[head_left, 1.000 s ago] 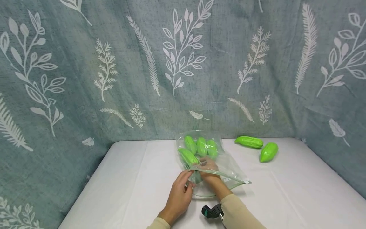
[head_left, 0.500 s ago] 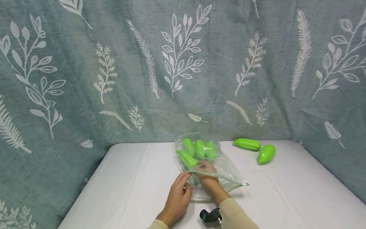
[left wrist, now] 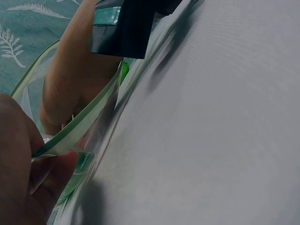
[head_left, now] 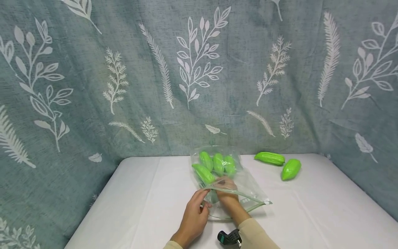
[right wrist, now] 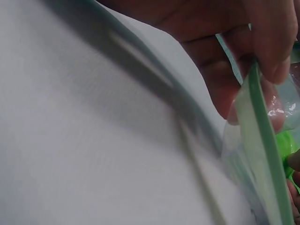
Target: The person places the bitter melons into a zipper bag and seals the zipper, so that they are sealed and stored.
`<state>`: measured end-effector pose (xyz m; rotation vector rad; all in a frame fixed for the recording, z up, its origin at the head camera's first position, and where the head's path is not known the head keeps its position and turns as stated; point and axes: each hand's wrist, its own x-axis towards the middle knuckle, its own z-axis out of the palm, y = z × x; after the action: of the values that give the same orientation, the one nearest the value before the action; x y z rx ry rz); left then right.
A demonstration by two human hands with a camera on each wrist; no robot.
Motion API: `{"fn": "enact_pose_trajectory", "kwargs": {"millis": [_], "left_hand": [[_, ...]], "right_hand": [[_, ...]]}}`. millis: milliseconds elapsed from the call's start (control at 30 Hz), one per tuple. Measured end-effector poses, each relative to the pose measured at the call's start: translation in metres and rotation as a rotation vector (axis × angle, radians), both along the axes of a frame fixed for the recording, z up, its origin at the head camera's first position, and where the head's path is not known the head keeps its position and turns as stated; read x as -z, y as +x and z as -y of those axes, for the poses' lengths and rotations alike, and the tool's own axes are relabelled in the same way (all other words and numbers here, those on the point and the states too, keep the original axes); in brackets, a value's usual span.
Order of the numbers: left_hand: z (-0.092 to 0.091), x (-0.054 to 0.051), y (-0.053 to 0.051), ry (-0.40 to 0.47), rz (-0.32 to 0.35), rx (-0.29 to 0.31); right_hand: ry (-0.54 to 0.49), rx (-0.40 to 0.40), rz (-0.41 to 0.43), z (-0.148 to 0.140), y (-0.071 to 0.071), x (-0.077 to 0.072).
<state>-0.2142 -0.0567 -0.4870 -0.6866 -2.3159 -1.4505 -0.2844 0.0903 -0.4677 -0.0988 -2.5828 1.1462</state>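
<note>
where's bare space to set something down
Bare: the white table left of the bag and left hand, and right of the bag, nearer than the loose green items. Crowded: the bag's mouth, with the left hand pinching its rim and the right hand inside.

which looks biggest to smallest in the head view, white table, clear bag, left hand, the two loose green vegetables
1. White table
2. Clear bag
3. Left hand
4. Longer loose green vegetable and stubbier one, too alike to rank
</note>
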Motion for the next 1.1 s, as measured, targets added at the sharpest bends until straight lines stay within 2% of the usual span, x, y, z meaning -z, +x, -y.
{"fn": "enact_pose_trajectory", "kwargs": {"millis": [133, 367, 500, 633, 733, 933, 1100], "left_hand": [[-0.001, 0.0, -0.001, -0.007, -0.006, -0.001], [0.0, -0.001, -0.001, -0.016, -0.01, -0.011], [-0.001, -0.001, 0.0, -0.017, 0.001, -0.011], [-0.001, 0.0, 0.0, -0.017, 0.007, -0.009], [-0.001, 0.0, 0.0, -0.019, -0.001, -0.011], [-0.001, 0.0, 0.0, -0.032, -0.019, -0.024], [-0.001, -0.001, 0.0, -0.034, -0.004, -0.019]], "right_hand": [[0.0, 0.005, -0.008, 0.0, -0.001, 0.002], [0.006, -0.018, -0.068, -0.001, 0.0, 0.006], [-0.01, -0.057, -0.076, -0.003, 0.001, 0.006], [-0.095, -0.111, -0.074, -0.006, 0.006, 0.006], [-0.123, -0.13, -0.093, -0.007, 0.007, 0.007], [-0.12, -0.169, -0.135, -0.008, 0.013, 0.004], [-0.113, -0.224, -0.15, -0.01, 0.022, 0.001]]}}
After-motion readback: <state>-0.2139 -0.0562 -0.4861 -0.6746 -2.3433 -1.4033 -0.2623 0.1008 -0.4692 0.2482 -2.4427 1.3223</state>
